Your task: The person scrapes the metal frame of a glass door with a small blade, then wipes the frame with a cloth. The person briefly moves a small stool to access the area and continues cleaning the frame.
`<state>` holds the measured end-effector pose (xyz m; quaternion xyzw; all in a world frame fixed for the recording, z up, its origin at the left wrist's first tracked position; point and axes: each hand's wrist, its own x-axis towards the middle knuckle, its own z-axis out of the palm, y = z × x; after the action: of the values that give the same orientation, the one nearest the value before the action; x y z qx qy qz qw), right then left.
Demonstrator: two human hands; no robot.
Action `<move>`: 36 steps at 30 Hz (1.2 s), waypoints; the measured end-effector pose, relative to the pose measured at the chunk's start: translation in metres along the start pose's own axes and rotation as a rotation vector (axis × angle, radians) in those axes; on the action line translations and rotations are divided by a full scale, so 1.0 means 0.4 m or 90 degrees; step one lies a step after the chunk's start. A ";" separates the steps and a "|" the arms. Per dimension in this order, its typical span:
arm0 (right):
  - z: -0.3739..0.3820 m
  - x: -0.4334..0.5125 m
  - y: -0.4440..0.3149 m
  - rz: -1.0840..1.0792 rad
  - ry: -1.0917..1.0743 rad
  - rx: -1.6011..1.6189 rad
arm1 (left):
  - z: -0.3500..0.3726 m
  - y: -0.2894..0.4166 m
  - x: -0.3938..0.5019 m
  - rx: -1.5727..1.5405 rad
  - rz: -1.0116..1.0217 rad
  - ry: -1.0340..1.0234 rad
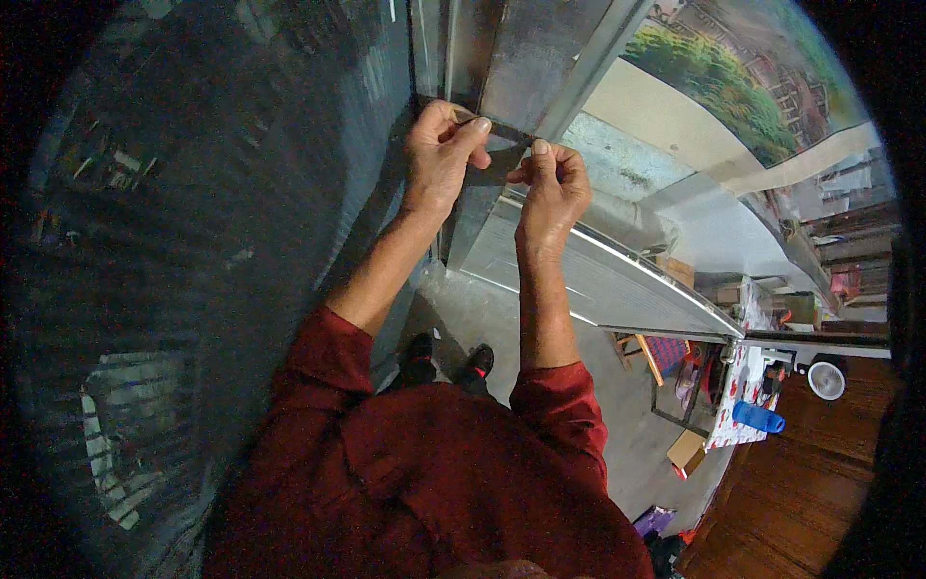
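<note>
A thin dark strip (511, 132), its material unclear, is stretched between my two hands. My left hand (447, 150) pinches one end between thumb and fingers, close to the dark upright panel on the left. The other end is pinched by my right hand (553, 174), a little lower and to the right. Behind the strip stands a grey metal door frame or post (532, 65). Whether the strip touches that metal, I cannot tell.
A ribbed metal door panel (579, 268) extends right below my right hand. Farther right are a table with a patterned cloth (725, 420), a blue bottle (758, 417), a small white fan (826, 379) and an open cardboard box (686, 452) on the concrete floor (629, 420).
</note>
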<state>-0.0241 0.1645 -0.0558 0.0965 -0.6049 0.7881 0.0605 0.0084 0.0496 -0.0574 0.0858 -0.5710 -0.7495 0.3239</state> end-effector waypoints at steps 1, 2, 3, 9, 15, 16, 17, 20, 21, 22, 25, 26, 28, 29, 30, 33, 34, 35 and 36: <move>0.001 0.000 -0.006 -0.003 -0.001 0.004 | 0.002 0.002 0.001 -0.006 -0.002 0.000; 0.001 -0.003 -0.001 -0.002 -0.004 0.032 | 0.001 -0.003 0.001 -0.013 0.005 -0.003; -0.001 -0.003 0.008 0.006 0.004 0.025 | -0.002 -0.011 -0.001 -0.004 -0.008 0.002; 0.006 -0.005 -0.003 0.007 0.027 0.026 | 0.006 -0.003 0.004 -0.017 -0.006 0.012; 0.007 0.005 -0.027 -0.007 0.008 0.001 | 0.014 0.022 0.012 -0.006 0.006 0.009; 0.004 0.003 -0.016 -0.003 0.011 -0.003 | 0.010 0.011 0.006 0.003 -0.007 0.018; 0.003 0.003 -0.008 0.001 0.013 -0.007 | 0.006 0.004 0.002 0.013 -0.019 0.026; 0.004 0.000 0.009 0.011 0.016 0.048 | 0.006 -0.006 0.003 -0.017 -0.011 0.024; 0.001 0.003 0.012 0.005 0.012 0.030 | 0.009 -0.005 0.007 -0.025 0.001 0.018; -0.002 0.005 0.014 0.000 0.008 0.013 | 0.008 -0.010 0.007 -0.021 -0.001 0.018; -0.003 0.007 0.018 -0.019 0.000 -0.001 | 0.001 -0.013 0.008 -0.012 -0.002 0.017; -0.002 0.008 0.017 -0.025 -0.002 0.000 | -0.001 -0.009 0.012 -0.011 0.001 0.013; 0.005 0.011 -0.024 -0.037 0.007 0.006 | 0.011 0.017 0.012 -0.040 0.002 0.004; 0.012 0.014 -0.044 -0.040 0.009 0.010 | 0.020 0.041 0.014 -0.028 0.007 0.005; 0.013 0.018 -0.057 -0.030 0.001 0.026 | 0.032 0.072 0.013 -0.018 0.009 0.004; 0.019 0.030 -0.085 0.002 -0.018 0.061 | 0.044 0.100 0.021 0.002 0.004 0.014; 0.020 0.028 -0.089 0.011 -0.019 0.061 | 0.038 0.096 0.021 0.009 0.001 0.009; 0.021 0.028 -0.089 0.021 -0.019 0.062 | 0.035 0.093 0.021 0.015 -0.002 0.004; 0.021 0.029 -0.078 0.003 -0.015 0.046 | 0.035 0.090 0.016 0.021 -0.012 0.012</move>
<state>-0.0282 0.1644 -0.0220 0.1065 -0.5767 0.8086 0.0482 0.0103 0.0521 -0.0184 0.1036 -0.5793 -0.7420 0.3211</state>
